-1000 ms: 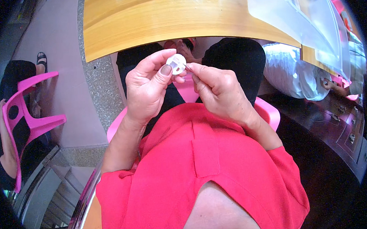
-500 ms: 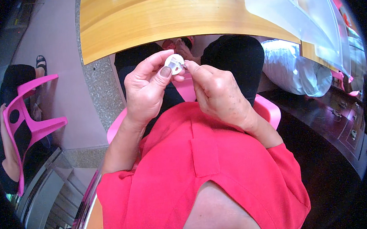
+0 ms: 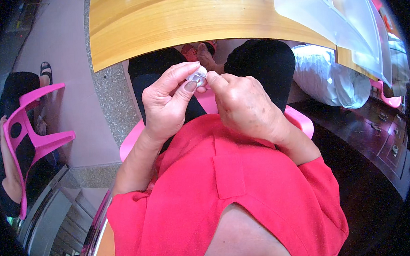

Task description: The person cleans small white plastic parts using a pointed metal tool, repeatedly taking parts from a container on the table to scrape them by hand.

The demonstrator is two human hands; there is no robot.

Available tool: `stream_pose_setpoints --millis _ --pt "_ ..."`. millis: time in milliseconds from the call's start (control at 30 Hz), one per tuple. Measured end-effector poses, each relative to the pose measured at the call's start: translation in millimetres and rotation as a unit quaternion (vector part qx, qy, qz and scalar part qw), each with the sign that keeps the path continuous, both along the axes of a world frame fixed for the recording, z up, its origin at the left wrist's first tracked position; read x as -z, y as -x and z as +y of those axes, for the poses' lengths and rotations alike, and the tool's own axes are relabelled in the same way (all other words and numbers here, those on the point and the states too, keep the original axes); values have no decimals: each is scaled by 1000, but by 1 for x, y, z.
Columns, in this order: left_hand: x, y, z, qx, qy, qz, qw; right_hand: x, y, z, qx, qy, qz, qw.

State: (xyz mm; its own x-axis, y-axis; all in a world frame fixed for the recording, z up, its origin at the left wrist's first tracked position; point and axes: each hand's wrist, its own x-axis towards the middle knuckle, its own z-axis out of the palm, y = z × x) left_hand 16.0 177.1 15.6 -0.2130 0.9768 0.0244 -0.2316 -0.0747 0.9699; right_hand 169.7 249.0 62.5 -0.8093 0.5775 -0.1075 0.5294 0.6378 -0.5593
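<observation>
My left hand pinches a small round white plastic piece between thumb and fingers, above my lap just short of the table edge. The piece is tilted, with a recessed, partly clear inner face showing. My right hand is closed at the piece's right side, thumb and forefinger pressed together. A thin, metallic-looking bit shows at these fingertips against the white piece; most of it is hidden.
A wooden table lies ahead, with clear plastic sheeting on its right. A white plastic bag stands at right. Another person sits on a pink chair at left. Dark drawers stand at right.
The white piece has been tilted, so its round face shows narrower. Both hands have moved slightly, and the right hand has turned a little at the piece's edge.
</observation>
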Motion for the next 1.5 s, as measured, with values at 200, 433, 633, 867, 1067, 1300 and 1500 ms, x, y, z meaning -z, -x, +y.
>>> stream_pose_setpoints --millis 200,433,633,867,1067,1300,1500 --pt "1 2 -1 26 -6 9 1000 -3 -3 20 -70 91 0 993" --pt "7 9 6 38 61 -138 988 5 -4 18 11 140 67 988" --pt "4 8 7 46 83 -200 975 2 -8 12 42 145 106 983" --pt "5 7 6 40 74 -109 990 3 -7 10 20 62 16 998" --pt "7 6 1 66 67 -103 990 3 -7 16 -33 76 -3 997" --pt "10 13 7 26 83 -172 981 14 -5 8 88 257 126 954" --pt "7 8 7 1 72 -223 972 22 0 0 152 367 150 905"
